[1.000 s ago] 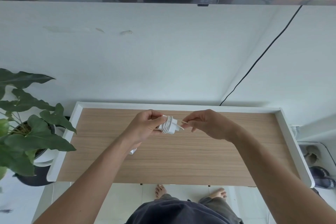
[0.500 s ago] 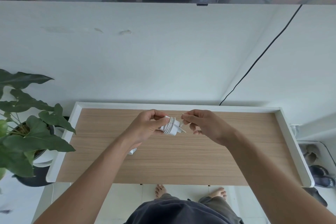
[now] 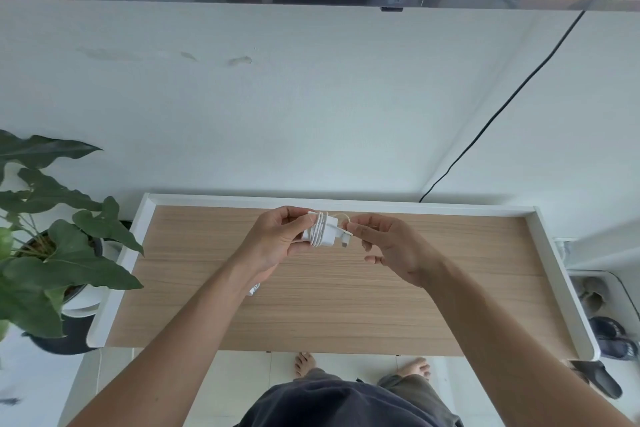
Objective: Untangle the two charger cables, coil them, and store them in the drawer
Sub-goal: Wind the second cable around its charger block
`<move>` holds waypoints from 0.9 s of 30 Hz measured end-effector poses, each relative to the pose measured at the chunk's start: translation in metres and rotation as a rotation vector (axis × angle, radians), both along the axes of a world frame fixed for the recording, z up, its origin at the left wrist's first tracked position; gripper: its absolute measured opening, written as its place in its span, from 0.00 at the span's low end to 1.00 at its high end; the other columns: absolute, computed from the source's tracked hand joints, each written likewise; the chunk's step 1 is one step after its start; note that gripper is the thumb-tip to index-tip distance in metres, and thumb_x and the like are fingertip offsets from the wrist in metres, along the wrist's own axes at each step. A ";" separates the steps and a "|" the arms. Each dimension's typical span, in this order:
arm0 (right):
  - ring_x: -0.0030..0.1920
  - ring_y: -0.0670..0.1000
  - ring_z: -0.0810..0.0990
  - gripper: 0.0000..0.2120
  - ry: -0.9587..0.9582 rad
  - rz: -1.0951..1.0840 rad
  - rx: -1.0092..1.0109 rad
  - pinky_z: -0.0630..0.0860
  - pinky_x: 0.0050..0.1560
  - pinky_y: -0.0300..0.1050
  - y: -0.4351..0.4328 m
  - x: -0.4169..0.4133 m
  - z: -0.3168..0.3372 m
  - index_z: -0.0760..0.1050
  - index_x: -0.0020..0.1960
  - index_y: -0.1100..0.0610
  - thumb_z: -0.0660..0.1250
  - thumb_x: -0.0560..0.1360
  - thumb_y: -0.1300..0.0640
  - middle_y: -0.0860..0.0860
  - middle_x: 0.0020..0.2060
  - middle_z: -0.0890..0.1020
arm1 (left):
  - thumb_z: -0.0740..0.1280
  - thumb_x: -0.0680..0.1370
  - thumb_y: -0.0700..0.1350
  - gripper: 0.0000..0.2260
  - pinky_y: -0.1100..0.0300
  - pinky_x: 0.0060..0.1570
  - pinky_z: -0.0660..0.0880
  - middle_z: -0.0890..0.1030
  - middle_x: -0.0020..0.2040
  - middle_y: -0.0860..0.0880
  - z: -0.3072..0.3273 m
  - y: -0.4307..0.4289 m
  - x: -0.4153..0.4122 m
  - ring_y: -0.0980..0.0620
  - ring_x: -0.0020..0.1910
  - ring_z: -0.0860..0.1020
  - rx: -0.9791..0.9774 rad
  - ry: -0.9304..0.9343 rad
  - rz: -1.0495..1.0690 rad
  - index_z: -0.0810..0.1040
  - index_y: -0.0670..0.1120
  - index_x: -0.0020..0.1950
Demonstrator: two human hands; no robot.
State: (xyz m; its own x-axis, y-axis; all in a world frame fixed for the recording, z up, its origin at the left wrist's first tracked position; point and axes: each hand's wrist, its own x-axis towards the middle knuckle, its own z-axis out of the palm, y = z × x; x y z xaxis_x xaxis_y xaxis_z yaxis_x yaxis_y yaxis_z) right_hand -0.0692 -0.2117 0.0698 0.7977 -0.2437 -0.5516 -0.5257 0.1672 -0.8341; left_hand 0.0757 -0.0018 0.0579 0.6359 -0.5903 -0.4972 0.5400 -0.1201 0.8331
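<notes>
A white charger [image 3: 320, 230] with its white cable wound around the body is held above the wooden table top [image 3: 346, 305]. My left hand [image 3: 277, 239] grips the charger from the left. My right hand [image 3: 391, 250] pinches the loose cable end next to the plug tip, thumb and forefinger together, the other fingers spread. A second small white item [image 3: 254, 289], partly hidden under my left forearm, lies on the table. No drawer shows in this view.
The table has a raised white rim [image 3: 561, 274]. A potted plant [image 3: 52, 246] stands at its left. A black cable [image 3: 502, 107] runs down the wall behind. Shoes [image 3: 609, 340] lie on the floor at the right.
My right hand has carried the cable end around the charger, making another turn. The charger has tilted a little in my left hand. The hands sit slightly farther from me.
</notes>
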 end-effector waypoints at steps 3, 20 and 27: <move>0.49 0.49 0.81 0.15 0.010 -0.043 0.070 0.79 0.60 0.52 0.005 0.002 0.002 0.85 0.63 0.53 0.75 0.82 0.46 0.45 0.51 0.86 | 0.77 0.81 0.42 0.14 0.47 0.58 0.87 0.86 0.64 0.34 -0.001 -0.002 -0.001 0.41 0.59 0.88 0.006 -0.045 0.041 0.84 0.36 0.63; 0.46 0.54 0.91 0.12 -0.037 -0.092 -0.041 0.86 0.62 0.55 0.024 0.013 -0.003 0.77 0.65 0.61 0.70 0.86 0.56 0.51 0.52 0.92 | 0.77 0.82 0.46 0.14 0.50 0.56 0.87 0.87 0.59 0.40 -0.012 -0.011 -0.006 0.47 0.56 0.89 0.019 -0.125 0.261 0.84 0.38 0.62; 0.34 0.49 0.80 0.08 -0.076 -0.203 0.090 0.82 0.51 0.49 0.038 0.015 -0.002 0.80 0.62 0.62 0.72 0.85 0.58 0.57 0.53 0.91 | 0.78 0.81 0.47 0.13 0.51 0.58 0.86 0.87 0.55 0.46 -0.016 -0.008 -0.010 0.51 0.53 0.89 0.054 -0.204 0.263 0.85 0.41 0.60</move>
